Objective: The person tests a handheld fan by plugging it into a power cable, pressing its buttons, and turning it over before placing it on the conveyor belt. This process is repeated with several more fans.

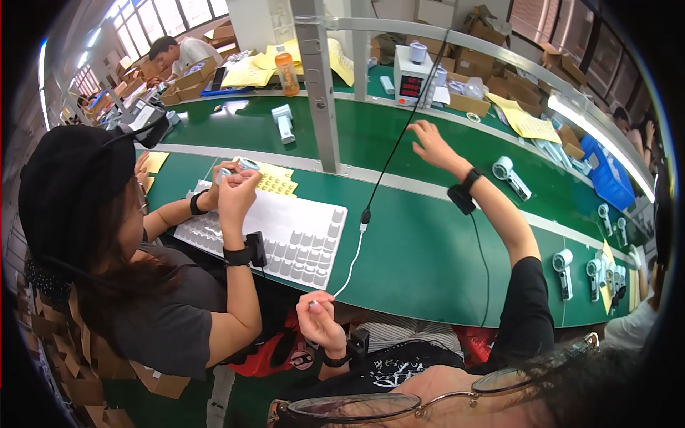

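Near the table's front edge, my left hand (321,324) is closed, its fingers pinching the end of a white charging cable (354,262). The plug tip is mostly hidden in the fingers. From there the cable rises to a black cable (391,153), which slants down from above and joins it at a connector (365,216). My right hand (433,148) reaches over the green belt with bent, parted fingers and nothing visible in it. Its fingertips come close to the black cable; I cannot tell whether they touch. Right of this hand, a white handheld fan (511,178) lies on the belt.
At left, a co-worker in a black cap handles small parts over a white tray (314,242) and a yellow sticker sheet (275,178). A metal post (319,107) stands mid-table. Several handheld fans (563,273) lie at right. A meter box (414,75) stands behind the belt.
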{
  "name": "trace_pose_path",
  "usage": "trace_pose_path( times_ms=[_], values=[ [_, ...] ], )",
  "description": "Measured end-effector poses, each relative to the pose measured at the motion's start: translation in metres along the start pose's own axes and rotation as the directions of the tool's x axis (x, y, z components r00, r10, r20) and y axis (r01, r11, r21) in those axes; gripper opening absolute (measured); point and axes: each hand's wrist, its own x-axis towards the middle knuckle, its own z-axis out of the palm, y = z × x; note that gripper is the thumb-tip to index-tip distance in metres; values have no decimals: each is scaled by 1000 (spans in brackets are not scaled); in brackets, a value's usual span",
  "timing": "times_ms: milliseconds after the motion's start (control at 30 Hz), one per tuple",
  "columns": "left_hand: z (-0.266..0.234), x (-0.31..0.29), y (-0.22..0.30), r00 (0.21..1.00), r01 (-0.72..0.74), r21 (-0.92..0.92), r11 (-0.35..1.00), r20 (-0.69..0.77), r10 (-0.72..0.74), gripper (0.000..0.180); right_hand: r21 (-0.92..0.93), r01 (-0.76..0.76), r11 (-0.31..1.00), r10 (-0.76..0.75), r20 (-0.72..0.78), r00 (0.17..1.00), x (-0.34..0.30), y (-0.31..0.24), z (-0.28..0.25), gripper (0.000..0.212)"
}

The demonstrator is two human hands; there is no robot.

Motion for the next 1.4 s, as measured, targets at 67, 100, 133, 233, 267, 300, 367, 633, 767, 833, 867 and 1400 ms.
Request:
trace_pose_path(
  times_ms=[67,100,133,233,267,300,367,633,767,833,867,1400],
  values=[
    [-5,4,3,998,-54,14,998,-38,54,26,-77,228,971,-234,-93,968,44,-10,28,52],
    [-7,5,3,998,-55,-3,998,-29,55,27,-67,238,969,-244,-98,965,60,-22,40,52],
    [-8,7,2,998,-56,-19,998,-18,55,27,-117,239,964,-246,-55,968,76,-34,52,54],
    [-7,15,1,993,-57,-18,998,106,58,26,-201,253,946,-255,12,967,119,-62,81,58],
    [-6,17,-1,992,-69,-3,998,102,69,26,-224,232,946,-219,81,972,129,-69,94,58],
    [-4,19,-6,977,-59,12,998,207,55,26,-249,212,945,-180,148,973,137,-75,106,58],
    [-2,18,-15,922,-2,51,999,387,-18,24,-259,200,945,-147,211,966,149,-83,133,58],
    [8,2,-67,688,78,164,983,705,-172,14,166,452,876,-468,73,881,175,-94,184,48],
    [4,1,-78,659,139,239,961,702,-270,13,-49,582,812,-583,-40,811,180,-78,212,46],
    [4,0,-76,676,144,264,954,678,-290,13,369,320,872,-371,72,926,181,-77,219,39],
    [6,-1,-76,681,149,265,953,671,-293,13,541,144,829,-273,167,947,181,-75,222,37],
    [5,-5,-76,829,199,211,957,484,-280,11,304,-199,932,180,90,980,148,-50,161,61]
  ],
)
